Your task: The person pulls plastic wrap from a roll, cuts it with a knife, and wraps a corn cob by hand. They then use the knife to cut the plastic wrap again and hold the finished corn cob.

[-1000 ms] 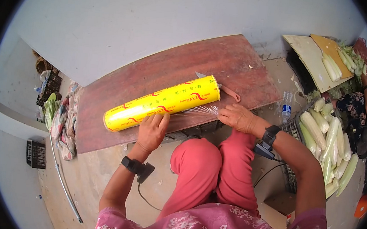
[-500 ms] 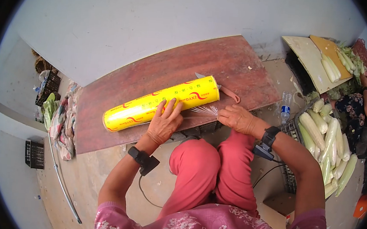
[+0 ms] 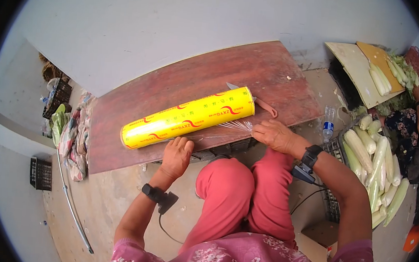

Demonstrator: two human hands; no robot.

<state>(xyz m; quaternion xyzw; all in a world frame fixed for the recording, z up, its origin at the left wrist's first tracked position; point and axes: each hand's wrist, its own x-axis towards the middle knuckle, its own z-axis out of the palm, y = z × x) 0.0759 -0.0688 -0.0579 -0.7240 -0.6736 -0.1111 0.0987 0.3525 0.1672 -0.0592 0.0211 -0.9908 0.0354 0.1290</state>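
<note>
A yellow roll of plastic film (image 3: 188, 118) lies slantwise across the reddish wooden board (image 3: 148, 92). Clear film (image 3: 237, 126) runs from beneath the roll, bunched into folds at its right end, where my right hand (image 3: 274, 135) pinches it. My left hand (image 3: 177, 157) is closed at the board's front edge, just below the roll, and seems to grip the film's edge there. Behind the roll's right end lies a knife with a reddish handle (image 3: 266, 107), its blade partly hidden by the roll.
A crate (image 3: 334, 153) heaped with wrapped pale green vegetables (image 3: 378, 159) stands at the right, beside a water bottle (image 3: 328, 124). Another person (image 3: 403, 125) sits at the far right. Bundled cloth (image 3: 74, 142) and a metal pole (image 3: 69, 199) are at the left.
My left hand has come off the roll and moved down to the board's front edge, its fingers now closed. My right hand keeps its pinch on the film.
</note>
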